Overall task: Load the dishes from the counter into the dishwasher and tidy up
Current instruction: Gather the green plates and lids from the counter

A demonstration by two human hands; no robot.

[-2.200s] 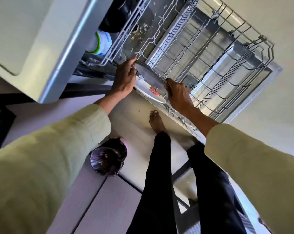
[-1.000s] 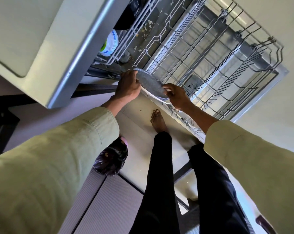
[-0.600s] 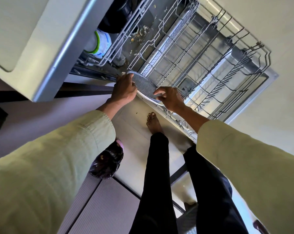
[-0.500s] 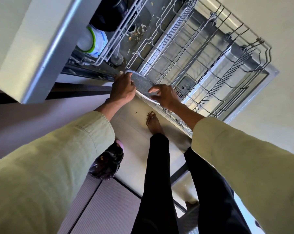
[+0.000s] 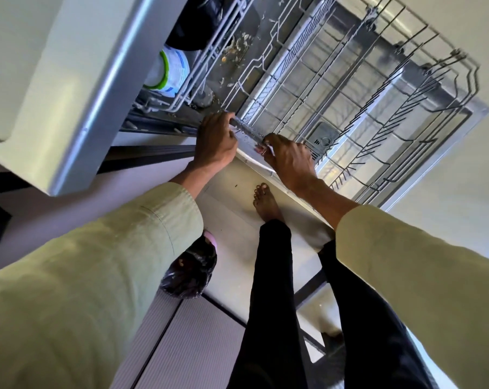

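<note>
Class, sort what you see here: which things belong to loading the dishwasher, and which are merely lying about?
Part of the job: the plate, gripped by the left hand and right hand; the wire rack; the open dishwasher door.

Just there: the bin with a black liner; the white tub with a green rim.

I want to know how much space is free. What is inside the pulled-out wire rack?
The wire rack looks mostly bare wire. At its near corner both hands, left hand and right hand, hold a plate. They cover most of the plate.

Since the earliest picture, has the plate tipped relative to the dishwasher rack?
Yes. The plate has tipped nearly edge-on at the rack's near corner.
</note>
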